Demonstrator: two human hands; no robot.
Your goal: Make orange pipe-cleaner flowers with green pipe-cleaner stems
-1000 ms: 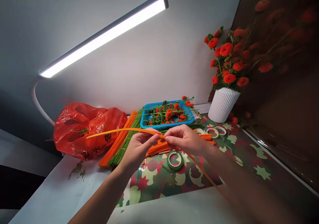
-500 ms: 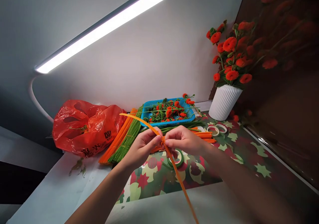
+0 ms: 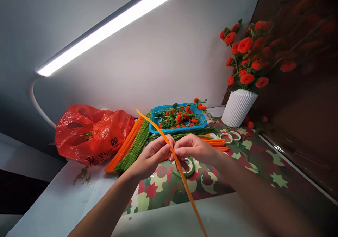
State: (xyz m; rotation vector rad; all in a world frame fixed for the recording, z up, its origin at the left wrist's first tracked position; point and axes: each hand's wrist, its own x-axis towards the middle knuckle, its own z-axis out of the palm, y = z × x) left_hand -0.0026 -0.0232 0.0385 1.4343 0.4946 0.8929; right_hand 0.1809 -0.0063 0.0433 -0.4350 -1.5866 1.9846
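Note:
An orange pipe cleaner (image 3: 188, 189) runs from the upper left between my hands down to the bottom edge. My left hand (image 3: 155, 152) pinches it with thumb and forefinger near a small orange knot or coil at its middle. Right beside it, my right hand (image 3: 191, 148) is closed on the same pipe cleaner, thumb and fingertips at that coil. The fingertips of both hands nearly meet and hide part of the coil. Below them a roll of green tape (image 3: 190, 167) lies on the patterned mat (image 3: 208, 182).
A blue basket (image 3: 178, 128) holds red fuzzy flowers with green stems. Left of it are bundles of green pipe cleaners (image 3: 133, 152) and orange pipe cleaners (image 3: 121, 149), then a red plastic bag (image 3: 92, 135). A white vase (image 3: 239, 108) and white tape rolls (image 3: 226, 138) stand right. A lamp (image 3: 111, 29) hangs above.
The pipe cleaner's upper end has swung up and to the right and looks straighter. Its lower end has shifted slightly left. Both hands stay pinched close together.

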